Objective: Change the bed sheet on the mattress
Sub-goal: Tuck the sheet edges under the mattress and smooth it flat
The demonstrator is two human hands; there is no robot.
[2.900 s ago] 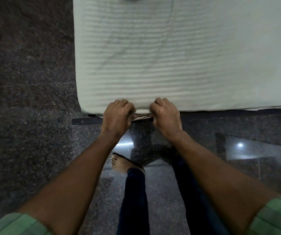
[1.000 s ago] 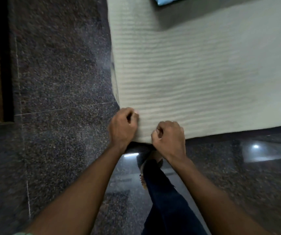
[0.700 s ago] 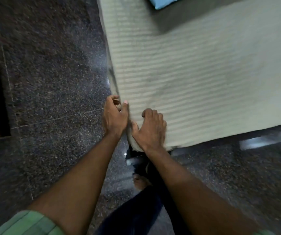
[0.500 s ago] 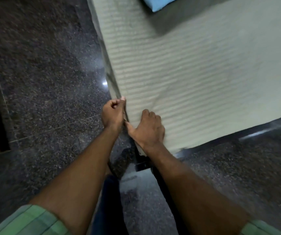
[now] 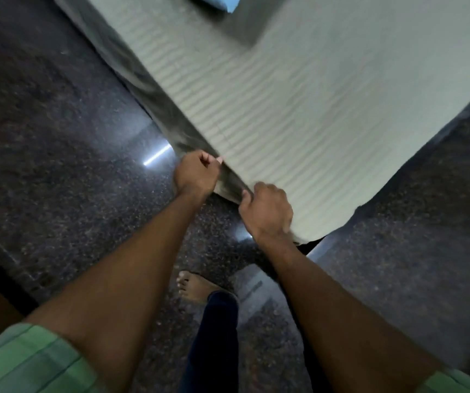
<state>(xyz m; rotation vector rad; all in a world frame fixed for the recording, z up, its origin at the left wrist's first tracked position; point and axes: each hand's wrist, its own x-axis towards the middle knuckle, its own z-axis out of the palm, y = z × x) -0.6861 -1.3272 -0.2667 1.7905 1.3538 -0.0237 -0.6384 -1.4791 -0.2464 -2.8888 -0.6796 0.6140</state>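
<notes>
A pale, striped bed sheet (image 5: 299,109) covers the mattress, which runs diagonally from the top left to the right of the head view. Its near corner points toward me. My left hand (image 5: 196,174) pinches the sheet's hanging side edge just left of that corner. My right hand (image 5: 267,208) grips the sheet fabric at the corner itself, fingers curled over the edge. The sheet's side drop (image 5: 154,89) hangs in shadow along the mattress's left side.
Dark speckled granite floor (image 5: 57,143) surrounds the bed, with bright light reflections. A blue pillow (image 5: 222,2) lies at the top edge on the bed. My bare foot (image 5: 196,287) and dark trouser leg stand below the corner. A wooden edge shows at the lower left.
I have moved from the bed's end round to its corner, so the mattress now lies diagonally. My right hand went from flat on the sheet to gripping it; my left hand keeps its pinch.
</notes>
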